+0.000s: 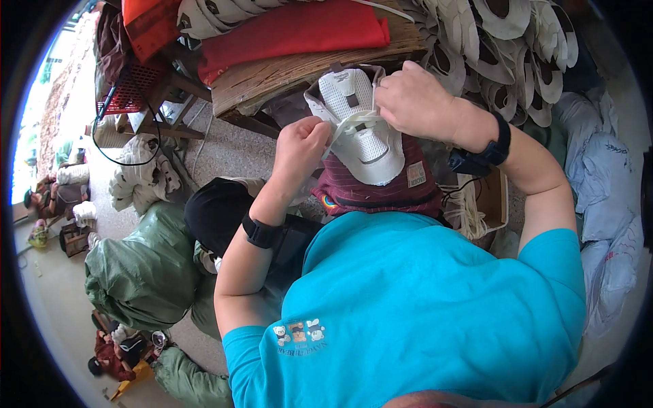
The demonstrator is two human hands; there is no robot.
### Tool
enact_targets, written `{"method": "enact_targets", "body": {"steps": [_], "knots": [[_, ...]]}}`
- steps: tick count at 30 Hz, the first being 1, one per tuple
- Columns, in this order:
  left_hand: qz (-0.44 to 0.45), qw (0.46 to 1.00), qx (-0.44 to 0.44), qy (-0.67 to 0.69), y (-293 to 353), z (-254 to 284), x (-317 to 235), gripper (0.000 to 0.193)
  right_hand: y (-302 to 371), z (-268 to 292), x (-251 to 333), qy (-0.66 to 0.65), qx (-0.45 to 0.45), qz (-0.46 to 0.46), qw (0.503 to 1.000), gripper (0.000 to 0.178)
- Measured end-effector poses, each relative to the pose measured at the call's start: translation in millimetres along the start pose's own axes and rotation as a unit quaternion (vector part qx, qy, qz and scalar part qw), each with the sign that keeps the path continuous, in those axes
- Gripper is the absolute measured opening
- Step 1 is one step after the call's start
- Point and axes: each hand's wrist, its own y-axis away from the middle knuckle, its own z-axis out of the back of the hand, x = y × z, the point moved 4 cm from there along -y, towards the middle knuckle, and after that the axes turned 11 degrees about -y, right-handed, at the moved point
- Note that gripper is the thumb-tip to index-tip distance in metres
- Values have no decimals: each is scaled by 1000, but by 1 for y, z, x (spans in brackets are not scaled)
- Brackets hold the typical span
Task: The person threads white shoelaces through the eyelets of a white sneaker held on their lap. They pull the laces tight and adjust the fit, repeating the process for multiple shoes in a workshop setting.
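A white mesh shoe upper (371,155) with a grey-brown lining rests on the maroon striped cloth (381,194) over my lap, against the edge of a wooden table. A pale flat shoelace (354,121) crosses over its tongue. On the left side of the upper, my left hand (301,146) is closed, pinching one part of the lace. My right hand (416,100), higher and on the other side, is also closed, with the lace running into its fingers. The fingertips of both hands are partly hidden.
On the wooden table (238,92) lie a folded red cloth (299,44) and more white uppers. Several off-white uppers (490,41) are heaped at the upper right. Pale laces (469,212) hang by a box. Green sacks (143,262) stand left, white sacks (602,197) right. Other people sit far left.
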Motion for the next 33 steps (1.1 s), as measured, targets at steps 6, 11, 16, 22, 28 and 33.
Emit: {"method": "enact_targets", "body": {"steps": [6,11,16,22,28,33], "knots": [[-122,952,-57,-273,-3,4,-22,24,-2,27,4,-22,-79,66,994,29],[-325,854,-148,-377,8,29,-71,22,-10,23,-21,-90,23,87,992,35],[-298,898,48,-321,-17,42,-55,31,-15,24,-32,-169,81,51,981,30],[-312,895,33,-316,-25,41,-42,15,-7,13,-42,-292,70,-28,953,18],[-229,958,-124,-117,-18,14,-19,18,-8,-14,-40,-421,-4,-161,892,21],[-150,977,-152,20,-18,10,-19,18,-14,-23,-39,-547,-76,-269,789,19]]}}
